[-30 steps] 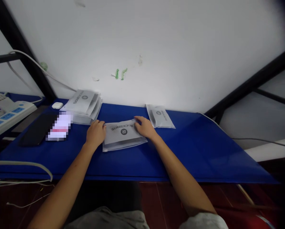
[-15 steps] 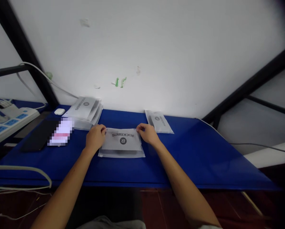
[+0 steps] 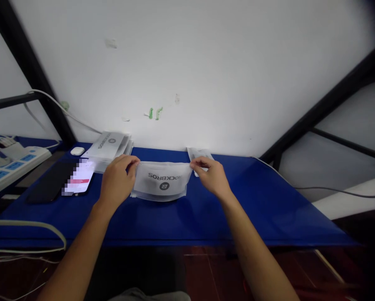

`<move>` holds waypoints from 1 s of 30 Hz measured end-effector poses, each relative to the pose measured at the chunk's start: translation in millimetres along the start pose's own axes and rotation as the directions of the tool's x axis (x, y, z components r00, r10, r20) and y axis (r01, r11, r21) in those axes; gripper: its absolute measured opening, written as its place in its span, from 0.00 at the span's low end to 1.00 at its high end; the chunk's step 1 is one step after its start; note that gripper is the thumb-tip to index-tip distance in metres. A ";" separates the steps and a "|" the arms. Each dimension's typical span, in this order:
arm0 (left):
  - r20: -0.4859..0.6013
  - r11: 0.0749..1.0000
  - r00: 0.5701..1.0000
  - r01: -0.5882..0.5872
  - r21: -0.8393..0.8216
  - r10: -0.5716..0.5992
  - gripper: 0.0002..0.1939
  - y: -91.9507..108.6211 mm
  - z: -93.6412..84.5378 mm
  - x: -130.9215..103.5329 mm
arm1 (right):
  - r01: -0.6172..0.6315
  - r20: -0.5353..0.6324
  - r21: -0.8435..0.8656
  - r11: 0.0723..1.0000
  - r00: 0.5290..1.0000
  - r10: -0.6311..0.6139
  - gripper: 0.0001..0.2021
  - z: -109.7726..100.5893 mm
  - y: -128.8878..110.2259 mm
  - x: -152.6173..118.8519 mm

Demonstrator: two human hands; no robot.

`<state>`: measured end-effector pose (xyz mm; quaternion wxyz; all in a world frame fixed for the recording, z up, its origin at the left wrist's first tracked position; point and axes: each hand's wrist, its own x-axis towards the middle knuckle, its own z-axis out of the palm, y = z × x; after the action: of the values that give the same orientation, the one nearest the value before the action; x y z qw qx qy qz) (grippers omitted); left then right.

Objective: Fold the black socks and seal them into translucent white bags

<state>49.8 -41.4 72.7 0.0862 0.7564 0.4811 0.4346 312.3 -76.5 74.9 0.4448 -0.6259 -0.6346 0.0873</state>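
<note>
A frosted plastic zip bag point(image 3: 162, 179) with upside-down ROCKBROS lettering and a round logo hangs between my hands, its far edge raised off the table. My left hand point(image 3: 118, 177) pinches the far left corner. The far right corner is pinched in my right hand point(image 3: 210, 171). A slider shows at the bag's near left corner; what is inside cannot be made out. Behind my left hand lies a stack of similar bags point(image 3: 107, 146). Another such bag point(image 3: 200, 153) rests against the wall, partly hidden by my right hand.
The blue table point(image 3: 256, 205) meets a white wall point(image 3: 212, 75). At left lie a black phone-like slab point(image 3: 51, 184), a phone with a lit, blurred screen point(image 3: 82, 175), a white earbud case point(image 3: 77, 151) and a power strip point(image 3: 18, 167). Black metal bars point(image 3: 315, 100) slant at both sides.
Both hands have lifted the bag's far edge up from the table and toward me. My right hand now covers part of the bag by the wall. The view has tilted slightly.
</note>
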 end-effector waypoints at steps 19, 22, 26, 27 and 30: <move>-0.347 0.996 0.936 -0.075 -0.046 0.054 0.09 31.3 -13.5 33.2 | 0.178 -0.394 0.029 0.984 0.906 -0.152 0.05 -10.6 -33.5 28.4; -0.338 0.992 0.941 -0.045 -0.116 0.003 0.16 16.1 12.3 52.6 | 0.121 -0.292 0.103 0.987 0.952 -0.086 0.15 7.2 -16.7 48.4; -0.140 0.999 0.990 -0.031 0.014 0.032 0.29 0.0 39.5 40.5 | 0.079 -0.050 -0.046 0.996 0.995 -0.081 0.28 35.1 10.5 39.8; -0.063 0.999 0.998 -0.024 0.046 0.027 0.28 -2.0 43.4 31.2 | 0.109 0.002 -0.099 0.989 0.994 -0.110 0.25 41.5 14.9 30.6; 0.204 0.992 0.979 -0.049 0.118 0.024 0.22 -5.8 51.9 0.5 | 0.166 0.091 -0.179 0.970 0.984 -0.152 0.17 57.1 18.6 -3.5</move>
<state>84.5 -23.0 38.2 0.0802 0.8093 0.4817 0.3266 286.5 -50.3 27.3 0.3653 -0.6080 -0.7047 0.0154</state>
